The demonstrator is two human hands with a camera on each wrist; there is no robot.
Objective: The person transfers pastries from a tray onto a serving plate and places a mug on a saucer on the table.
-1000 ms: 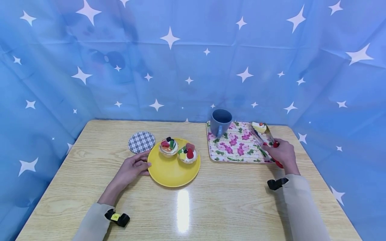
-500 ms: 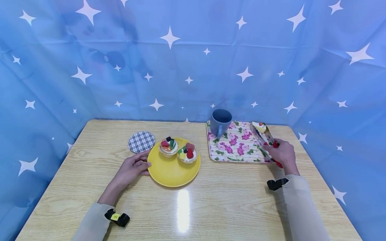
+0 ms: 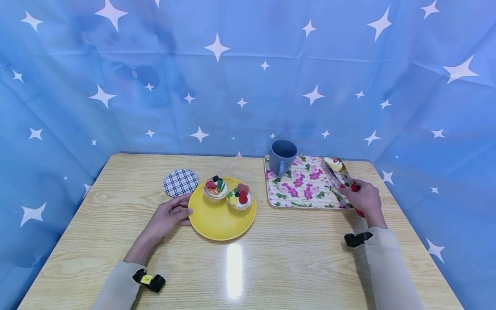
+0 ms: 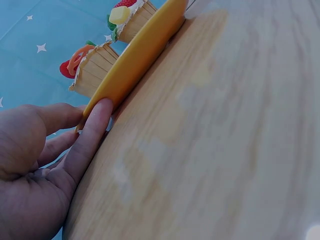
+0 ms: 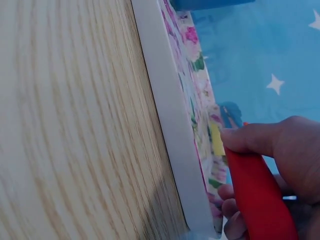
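Note:
My left hand (image 3: 170, 216) pinches the near-left rim of a round yellow plate (image 3: 221, 226), which lies on the table. In the left wrist view, a finger (image 4: 95, 120) presses against the plate's edge. Two cream-topped fruit cupcakes (image 3: 215, 189) stand on the plate's far half. My right hand (image 3: 363, 197) grips red-handled tongs (image 3: 355, 188), their clear ends pointing away from me over the flowered tray (image 3: 286, 201). Between those ends sits a small yellow-and-white cake piece (image 3: 334, 165) with a red topping. The red handle (image 5: 257, 195) fills my fingers in the right wrist view.
A blue-grey mug (image 3: 283, 159) stands at the tray's far-left corner. Left of the plate, a checked round coaster (image 3: 180, 182) lies on the wooden table (image 3: 286, 254). A blue star-patterned curtain (image 3: 248, 86) hangs right behind the table's back edge.
The tongs' ends have drawn slightly closer around the cake piece. My left hand and the plate stay in place; the head view has shifted very slightly.

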